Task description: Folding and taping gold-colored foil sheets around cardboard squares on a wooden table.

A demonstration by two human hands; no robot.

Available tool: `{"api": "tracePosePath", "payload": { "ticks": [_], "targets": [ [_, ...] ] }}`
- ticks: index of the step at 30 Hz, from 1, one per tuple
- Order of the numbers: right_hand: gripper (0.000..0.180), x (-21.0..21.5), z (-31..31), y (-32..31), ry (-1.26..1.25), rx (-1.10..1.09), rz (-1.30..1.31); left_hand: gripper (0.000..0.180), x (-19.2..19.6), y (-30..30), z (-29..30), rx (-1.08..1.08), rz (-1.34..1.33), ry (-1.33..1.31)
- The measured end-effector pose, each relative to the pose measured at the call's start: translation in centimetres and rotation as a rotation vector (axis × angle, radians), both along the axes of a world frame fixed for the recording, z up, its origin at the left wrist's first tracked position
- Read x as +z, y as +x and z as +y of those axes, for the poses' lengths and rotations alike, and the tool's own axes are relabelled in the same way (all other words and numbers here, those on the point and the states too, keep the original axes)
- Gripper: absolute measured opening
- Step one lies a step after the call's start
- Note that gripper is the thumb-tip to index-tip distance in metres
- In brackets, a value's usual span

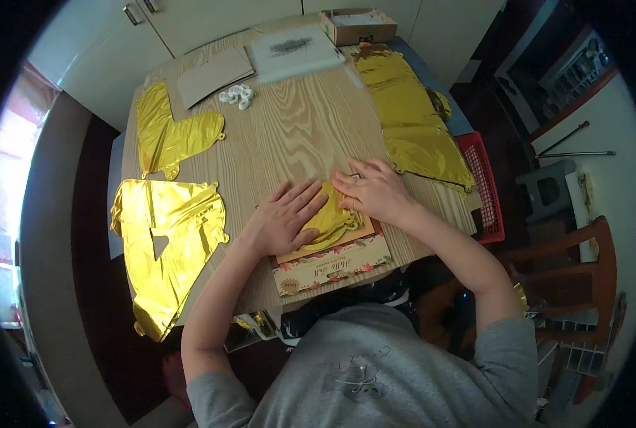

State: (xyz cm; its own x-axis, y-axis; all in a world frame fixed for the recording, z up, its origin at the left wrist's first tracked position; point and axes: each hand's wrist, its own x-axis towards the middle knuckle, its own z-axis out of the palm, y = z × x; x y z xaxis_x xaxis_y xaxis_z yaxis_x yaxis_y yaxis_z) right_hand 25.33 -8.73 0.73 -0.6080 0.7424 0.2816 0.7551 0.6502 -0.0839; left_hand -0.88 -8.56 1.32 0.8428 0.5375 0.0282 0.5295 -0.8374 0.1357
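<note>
A folded gold foil balloon (pixel 330 217) lies on a printed card (pixel 332 266) with an autumn-leaf border, near the table's front edge. My left hand (pixel 281 220) rests flat on the foil's left side, fingers stretched toward the upper right. At the foil's upper right, my right hand (pixel 378 191) presses down with its fingers apart and slightly bent. Part of the foil is hidden beneath both hands. Two flat gold foil balloons lie on the left: an L-shaped one (pixel 171 135) and, nearer, a larger one (pixel 189 221) with a triangular hole.
More gold foil balloons (pixel 414 110) lie along the table's right side, beside a red plastic basket (pixel 483 187). Toward the back are grey-brown cardboard sheets (pixel 214 75), white ribbon rolls (pixel 237 95), a clear plastic bag (pixel 296 53) and a cardboard box (pixel 359 30). A wooden chair (pixel 582 285) stands at right.
</note>
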Motion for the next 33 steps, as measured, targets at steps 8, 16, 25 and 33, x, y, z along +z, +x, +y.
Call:
{"api": "tracePosePath", "payload": {
  "ticks": [8,16,25,33],
  "targets": [
    [0.073,1.1,-0.5,0.0,-0.16,-0.026,-0.088,0.057,0.4,-1.1,-1.4,0.026,0.027,0.044],
    [0.085,1.8,-0.7,-0.3,-0.174,-0.041,-0.168,0.051,0.8,-1.5,-2.2,-0.014,0.037,0.132],
    [0.088,2.2,-0.8,-0.7,-0.18,-0.041,-0.215,0.055,0.9,-1.1,-4.4,-0.048,0.008,-0.039],
    [0.077,1.3,-0.9,-0.5,-0.194,-0.066,-0.131,0.063,2.0,-1.2,-7.1,0.05,0.037,-0.08]
  ]
}}
